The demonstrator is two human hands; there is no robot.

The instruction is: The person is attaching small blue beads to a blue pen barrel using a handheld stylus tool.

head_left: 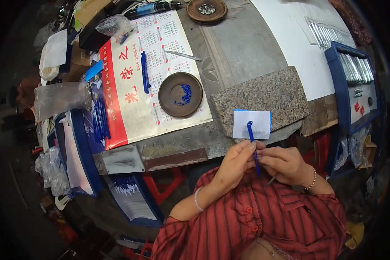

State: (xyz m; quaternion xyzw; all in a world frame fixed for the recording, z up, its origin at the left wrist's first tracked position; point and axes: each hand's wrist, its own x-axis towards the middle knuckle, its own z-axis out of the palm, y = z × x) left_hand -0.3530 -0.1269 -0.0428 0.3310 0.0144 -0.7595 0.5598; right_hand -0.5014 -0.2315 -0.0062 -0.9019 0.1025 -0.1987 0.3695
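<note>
My left hand (237,164) pinches a slim blue stick (251,133) with a rounded, eyelet-like head, held over a small white pad (240,130). My right hand (286,165) is closed close beside it, fingers near the stick's lower part. From under that hand pokes the end of a thin grey tool (271,180); the rest of it is hidden by the fingers. The pad has grey smudges and a blue edge, and lies on a speckled stone slab (264,93) at the bench's front edge.
Left of the slab, a round brown dish (165,99) holds small blue pieces on a calendar sheet (121,125). Tweezers (184,55) and a bundle of blue sticks (144,71) lie nearby. Blue trays (343,106) stand at both sides; a second round dish (195,17) sits far back.
</note>
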